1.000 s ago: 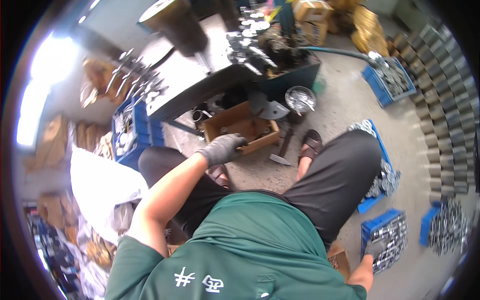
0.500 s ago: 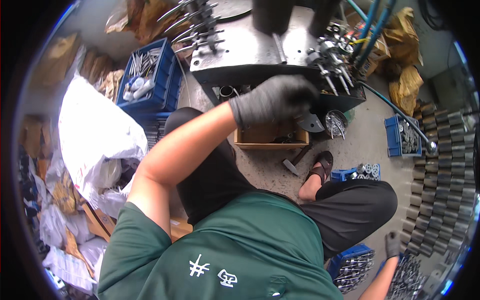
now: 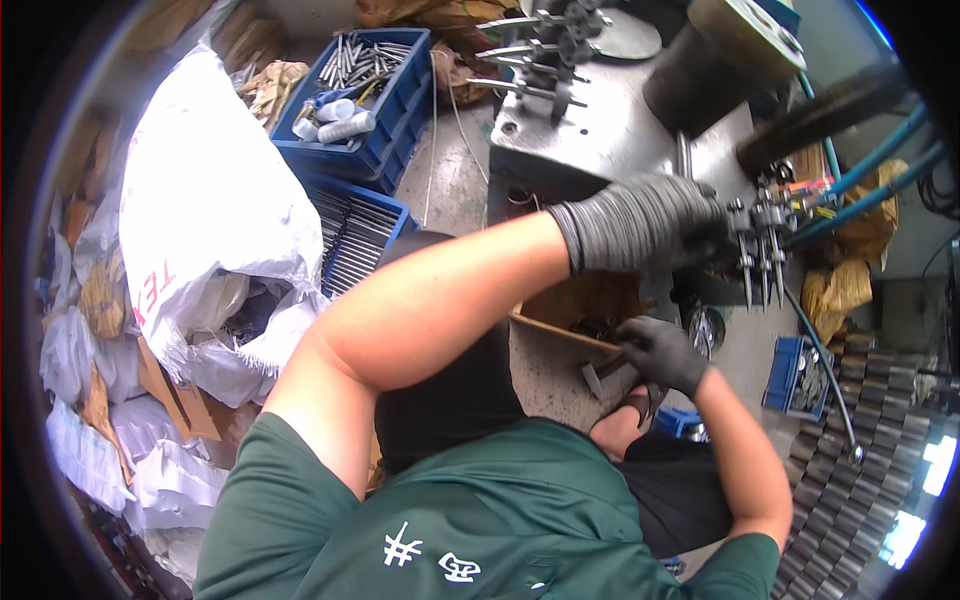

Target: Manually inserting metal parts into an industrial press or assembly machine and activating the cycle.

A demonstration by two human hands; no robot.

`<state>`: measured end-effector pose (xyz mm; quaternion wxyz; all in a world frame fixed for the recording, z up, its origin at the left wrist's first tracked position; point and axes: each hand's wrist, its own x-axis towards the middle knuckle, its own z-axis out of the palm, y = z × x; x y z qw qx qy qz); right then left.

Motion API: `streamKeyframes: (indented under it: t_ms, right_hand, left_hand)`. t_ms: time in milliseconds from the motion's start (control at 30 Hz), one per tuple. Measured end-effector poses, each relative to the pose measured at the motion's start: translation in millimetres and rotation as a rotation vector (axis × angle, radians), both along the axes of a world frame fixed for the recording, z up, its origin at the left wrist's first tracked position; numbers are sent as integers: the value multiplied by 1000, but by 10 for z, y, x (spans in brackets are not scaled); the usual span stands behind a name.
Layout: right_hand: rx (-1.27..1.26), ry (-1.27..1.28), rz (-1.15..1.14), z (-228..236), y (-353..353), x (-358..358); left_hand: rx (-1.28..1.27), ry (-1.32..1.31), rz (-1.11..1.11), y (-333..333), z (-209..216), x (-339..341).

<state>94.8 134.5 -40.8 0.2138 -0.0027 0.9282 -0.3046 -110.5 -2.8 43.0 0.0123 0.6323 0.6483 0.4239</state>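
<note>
Left hand (image 3: 640, 225) above, right hand (image 3: 660, 355) below, at the counter (image 3: 580, 150)

The left hand (grey-gloved, like the right) reaches along the counter's front edge, near the rodded metal parts (image 3: 766, 220) at its right end; its fingers are blurred, so openness and hold cannot be told. Below the counter, the right hand bends its fingers at the wooden box's (image 3: 550, 329) right end; whether it grips anything is hidden. Left of the counter stands a blue crate (image 3: 395, 150).
</note>
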Motion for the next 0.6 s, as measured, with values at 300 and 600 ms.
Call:
streamKeyframes:
  t_ms: [300,600]
  right_hand:
    - [344,-151,191,-1860,-497,-1154]
    - [410,-163,159,-2557,-501,-1282]
  left_hand:
    - [-44,75,-92,64,51,236]
    - [29,-28,-40,115,148,579]
